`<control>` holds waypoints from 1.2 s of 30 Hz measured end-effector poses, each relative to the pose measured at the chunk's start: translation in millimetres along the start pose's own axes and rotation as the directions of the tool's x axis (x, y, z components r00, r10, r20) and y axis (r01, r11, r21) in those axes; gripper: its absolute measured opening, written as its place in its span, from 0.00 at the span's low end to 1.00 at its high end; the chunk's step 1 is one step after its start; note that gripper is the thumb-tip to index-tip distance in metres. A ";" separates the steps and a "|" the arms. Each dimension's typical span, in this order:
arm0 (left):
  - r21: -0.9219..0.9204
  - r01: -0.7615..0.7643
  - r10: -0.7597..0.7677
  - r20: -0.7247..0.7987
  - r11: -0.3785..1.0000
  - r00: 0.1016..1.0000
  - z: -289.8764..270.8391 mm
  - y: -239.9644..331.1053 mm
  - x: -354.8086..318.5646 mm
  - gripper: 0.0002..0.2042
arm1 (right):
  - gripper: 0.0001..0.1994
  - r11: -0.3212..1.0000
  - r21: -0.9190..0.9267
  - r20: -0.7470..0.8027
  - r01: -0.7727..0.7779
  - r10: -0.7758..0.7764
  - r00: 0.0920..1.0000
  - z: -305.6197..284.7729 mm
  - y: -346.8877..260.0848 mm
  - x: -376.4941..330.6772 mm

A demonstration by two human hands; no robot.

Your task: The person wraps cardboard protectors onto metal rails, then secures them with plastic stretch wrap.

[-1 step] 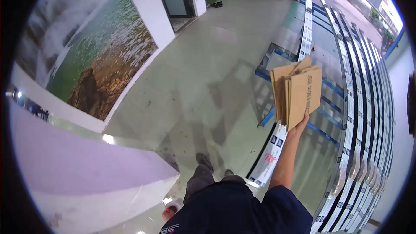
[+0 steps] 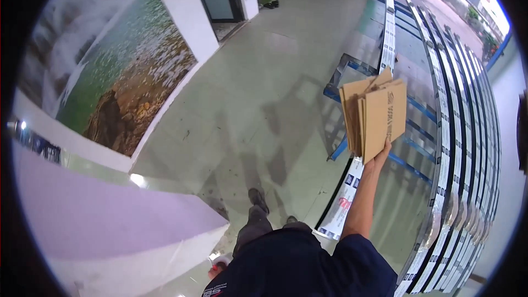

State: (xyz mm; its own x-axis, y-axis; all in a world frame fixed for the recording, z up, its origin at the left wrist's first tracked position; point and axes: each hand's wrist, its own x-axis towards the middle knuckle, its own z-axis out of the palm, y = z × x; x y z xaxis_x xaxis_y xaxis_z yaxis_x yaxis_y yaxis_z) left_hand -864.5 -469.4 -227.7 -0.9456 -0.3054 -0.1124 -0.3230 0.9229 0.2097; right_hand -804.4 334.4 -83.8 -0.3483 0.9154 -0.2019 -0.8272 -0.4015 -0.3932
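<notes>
Along the right side of the work area stands a row of long wrapped bars [image 2: 456, 132], beside it a blue metal frame [image 2: 339, 148], and nearer the body a single wrapped bar [image 2: 340, 203], its far part hidden behind the stack of flat cardboard pieces [image 2: 382, 118]. The right hand [image 2: 380, 155] grips that stack by its lower edge, the arm extended forward; contact between cardboard and bar cannot be determined. Low beside the waist, the left hand [image 2: 214, 271] holds a pale round item [image 2: 221, 260], partly hidden, kind unclear.
</notes>
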 end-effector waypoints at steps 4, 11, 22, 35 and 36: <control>-0.019 -0.095 0.095 0.024 0.995 0.995 9.2 90.4 135.6 0.16 | 0.26 0.996 -0.034 0.037 0.088 -0.086 0.996 26.0 46.6 43.1; -0.132 -0.259 0.271 0.079 0.957 0.959 46.5 313.5 324.1 0.16 | 0.25 0.941 0.079 -0.104 0.328 -0.320 0.942 86.0 60.8 66.8; -0.234 -0.281 0.312 0.111 0.931 0.944 122.7 685.2 485.3 0.16 | 0.25 0.827 0.058 -0.064 0.559 -0.556 0.829 174.7 73.2 286.2; -0.267 -0.274 0.330 0.193 0.924 0.924 211.4 1101.5 635.7 0.17 | 0.24 0.796 0.062 -0.101 0.602 -0.595 0.797 306.8 143.1 683.1; -0.257 -0.294 0.348 0.199 0.921 0.916 215.5 1131.3 659.6 0.17 | 0.24 0.794 0.040 -0.105 0.607 -0.601 0.792 302.9 147.0 700.3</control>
State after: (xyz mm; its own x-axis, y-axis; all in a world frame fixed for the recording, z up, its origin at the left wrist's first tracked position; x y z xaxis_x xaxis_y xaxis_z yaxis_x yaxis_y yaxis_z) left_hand -1845.0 423.8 -273.8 -0.9707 0.0881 -0.2237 -0.0299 0.8790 0.4759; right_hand -1303.5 925.4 -11.3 0.2674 0.9634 -0.0179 -0.8857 0.2384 -0.3985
